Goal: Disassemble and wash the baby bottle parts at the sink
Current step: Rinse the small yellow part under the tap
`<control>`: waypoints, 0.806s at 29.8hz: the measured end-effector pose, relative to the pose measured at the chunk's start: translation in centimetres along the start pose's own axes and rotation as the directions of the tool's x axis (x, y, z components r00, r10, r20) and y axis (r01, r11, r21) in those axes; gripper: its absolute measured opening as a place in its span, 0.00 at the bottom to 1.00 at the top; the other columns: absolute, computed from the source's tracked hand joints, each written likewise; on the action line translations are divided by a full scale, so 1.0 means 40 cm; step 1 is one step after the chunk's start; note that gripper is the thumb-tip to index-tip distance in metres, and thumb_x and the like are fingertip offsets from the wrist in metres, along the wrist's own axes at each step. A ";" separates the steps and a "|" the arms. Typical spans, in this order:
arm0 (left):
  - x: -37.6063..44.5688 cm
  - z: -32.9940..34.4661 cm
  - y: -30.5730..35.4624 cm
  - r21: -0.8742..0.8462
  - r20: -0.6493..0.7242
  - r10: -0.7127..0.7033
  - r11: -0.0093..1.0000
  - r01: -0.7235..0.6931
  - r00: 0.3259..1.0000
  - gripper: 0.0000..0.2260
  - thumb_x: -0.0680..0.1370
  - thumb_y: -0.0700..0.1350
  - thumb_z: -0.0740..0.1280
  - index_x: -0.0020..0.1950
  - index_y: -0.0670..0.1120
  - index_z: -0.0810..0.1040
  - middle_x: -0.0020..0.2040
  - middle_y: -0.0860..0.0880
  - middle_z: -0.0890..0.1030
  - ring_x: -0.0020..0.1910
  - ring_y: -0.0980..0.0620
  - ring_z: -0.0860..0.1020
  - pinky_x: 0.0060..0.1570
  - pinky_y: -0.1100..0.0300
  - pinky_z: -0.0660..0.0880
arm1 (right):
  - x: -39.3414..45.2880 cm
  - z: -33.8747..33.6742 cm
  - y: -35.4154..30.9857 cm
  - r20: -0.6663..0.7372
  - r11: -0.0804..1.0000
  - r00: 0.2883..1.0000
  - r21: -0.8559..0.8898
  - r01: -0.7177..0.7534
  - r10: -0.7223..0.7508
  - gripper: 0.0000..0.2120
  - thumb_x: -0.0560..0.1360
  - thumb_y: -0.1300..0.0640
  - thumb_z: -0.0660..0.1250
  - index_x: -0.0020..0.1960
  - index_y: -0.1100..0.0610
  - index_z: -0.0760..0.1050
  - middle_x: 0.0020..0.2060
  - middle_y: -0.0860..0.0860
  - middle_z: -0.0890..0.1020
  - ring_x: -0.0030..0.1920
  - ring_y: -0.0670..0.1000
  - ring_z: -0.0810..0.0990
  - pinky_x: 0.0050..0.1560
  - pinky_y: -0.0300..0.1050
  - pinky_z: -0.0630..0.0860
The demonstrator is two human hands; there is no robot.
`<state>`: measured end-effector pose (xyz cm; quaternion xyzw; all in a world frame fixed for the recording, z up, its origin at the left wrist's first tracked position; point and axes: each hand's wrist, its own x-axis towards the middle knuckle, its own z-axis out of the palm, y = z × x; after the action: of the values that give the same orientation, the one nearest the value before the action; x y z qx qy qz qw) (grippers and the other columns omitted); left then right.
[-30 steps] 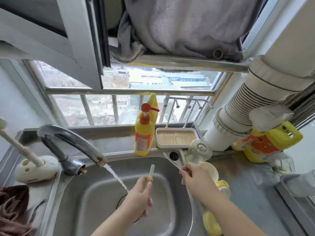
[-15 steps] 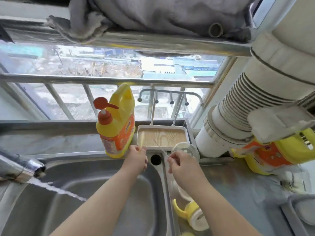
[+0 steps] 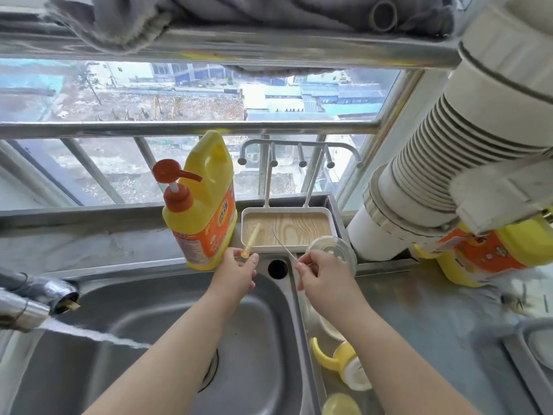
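My left hand (image 3: 236, 272) pinches the yellow end of a pale bottle straw (image 3: 252, 239); the straw's far end rests in the white drying tray (image 3: 330, 218) with the wood-grain floor. My right hand (image 3: 321, 274) holds a thin straw brush (image 3: 282, 245) by its wire end, its tip lying on the tray too. A clear bottle cap (image 3: 335, 250) leans at the tray's right corner. On the counter beside the steel sink (image 3: 278, 339) lie a yellow handled collar (image 3: 341, 362) and a pale yellow part (image 3: 341, 404).
The tap (image 3: 36, 298) at the left runs a stream of water into the sink. A yellow detergent pump bottle (image 3: 203, 211) stands left of the tray. A white ribbed duct (image 3: 449, 163) and a second yellow jug (image 3: 484, 253) crowd the right. Grey cloth hangs overhead.
Both hands moved from over the sink basin up to the back ledge, carrying the straw and brush to the tray. The view tilted down and right.
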<state>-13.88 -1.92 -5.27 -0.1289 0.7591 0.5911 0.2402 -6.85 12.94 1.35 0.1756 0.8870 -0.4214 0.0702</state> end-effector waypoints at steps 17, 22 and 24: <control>-0.319 0.137 -0.176 0.402 0.547 0.164 0.809 -0.429 0.821 0.08 0.71 0.43 0.72 0.45 0.45 0.74 0.40 0.51 0.76 0.39 0.53 0.73 0.43 0.60 0.72 | -0.417 -0.070 0.228 -0.283 0.942 0.908 0.224 -0.252 0.310 0.09 0.76 0.60 0.65 0.39 0.51 0.76 0.29 0.46 0.79 0.29 0.39 0.74 0.32 0.30 0.70; -0.361 0.185 -0.239 0.384 0.726 0.267 0.608 -0.695 0.634 0.15 0.68 0.46 0.70 0.55 0.52 0.79 0.54 0.53 0.68 0.56 0.51 0.66 0.55 0.65 0.69 | -0.519 -0.020 0.280 -0.296 0.909 0.871 0.272 -0.315 0.391 0.09 0.77 0.58 0.64 0.39 0.49 0.75 0.32 0.47 0.80 0.30 0.38 0.74 0.34 0.29 0.69; -0.369 0.206 -0.254 0.392 0.719 0.349 0.511 -0.765 0.601 0.14 0.66 0.49 0.69 0.51 0.57 0.78 0.54 0.52 0.68 0.56 0.48 0.66 0.57 0.58 0.68 | -0.540 0.000 0.297 -0.288 0.896 0.862 0.287 -0.338 0.417 0.10 0.77 0.58 0.64 0.39 0.48 0.75 0.32 0.47 0.80 0.32 0.39 0.74 0.35 0.28 0.69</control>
<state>5.31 1.95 -7.67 0.4096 0.8087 0.3311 0.2620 17.59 14.40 -1.35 0.4242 0.7793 -0.4606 -0.0240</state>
